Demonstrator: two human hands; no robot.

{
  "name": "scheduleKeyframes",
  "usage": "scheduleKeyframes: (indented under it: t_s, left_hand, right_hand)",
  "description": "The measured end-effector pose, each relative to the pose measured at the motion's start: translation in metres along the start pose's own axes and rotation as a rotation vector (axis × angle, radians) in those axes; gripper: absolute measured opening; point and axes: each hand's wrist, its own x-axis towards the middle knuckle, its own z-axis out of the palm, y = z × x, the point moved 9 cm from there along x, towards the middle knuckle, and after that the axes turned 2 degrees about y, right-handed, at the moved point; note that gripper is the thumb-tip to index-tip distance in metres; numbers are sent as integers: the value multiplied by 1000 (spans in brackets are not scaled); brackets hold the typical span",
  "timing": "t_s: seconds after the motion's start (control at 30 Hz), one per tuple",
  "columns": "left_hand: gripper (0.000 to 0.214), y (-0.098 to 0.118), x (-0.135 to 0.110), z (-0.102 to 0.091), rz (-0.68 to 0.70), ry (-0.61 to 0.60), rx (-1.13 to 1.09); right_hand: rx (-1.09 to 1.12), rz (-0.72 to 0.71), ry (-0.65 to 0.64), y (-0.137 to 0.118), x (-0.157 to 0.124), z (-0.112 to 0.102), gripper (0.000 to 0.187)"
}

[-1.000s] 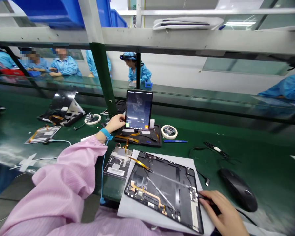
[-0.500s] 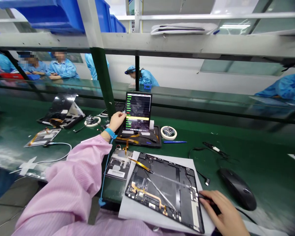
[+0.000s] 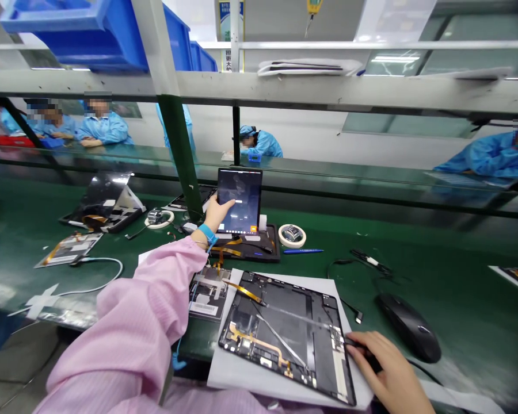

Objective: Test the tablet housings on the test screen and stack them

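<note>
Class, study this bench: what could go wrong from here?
The left hand is at the upright screen; a push might tip it.
The right hand holds a black cable; a tug could drag the open tablet.
The gold ribbon lies exposed and might crease or snag.

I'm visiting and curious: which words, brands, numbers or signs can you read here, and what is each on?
"担更大的": on the banner at the back; characters above it are unclear.
Lit tablet screen: writing too small to read.
White label on the flat module beside the open tablet shell: too small.
Black mouse: pale mark, too blurred.
I can read no brand or number.
</note>
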Motion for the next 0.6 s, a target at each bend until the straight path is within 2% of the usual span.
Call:
scheduleKeyframes:
  t_s: [0.1,0.23,0.33,0.4,0.43,0.5,0.57,0.6]
  left_hand:
    - [71,-4,-5,-4,-48,166,31]
    - [64,2,-9,-14,-94,293,37]
    - [56,29,-34,-24,-7,435,4]
    - [45,58,-67,-16,156,419,-58]
    - [36,72,-88,-2,241,315,-91]
    - [17,97,-138,49,418,-93,-73]
    - [11,106,-198,97,579,-450,82]
    - [13,104,-223,113,634,-555,178]
  right_hand:
    - [-4,1,-2,1,-1,0,19]
    - [-12,16,-12,4,-4,3,21]
    - [-19,13,-12,5,-5,4,23]
    - [-31,-30,4,0,-4,2,25]
    - [-44,-58,9,-3,-3,1,26]
    - [-85,-101,2,-11,1,-2,24]
    - [-123,-112,-27,-20,6,-4,21]
    - [-132,-99,-51,-24,9,-5,20]
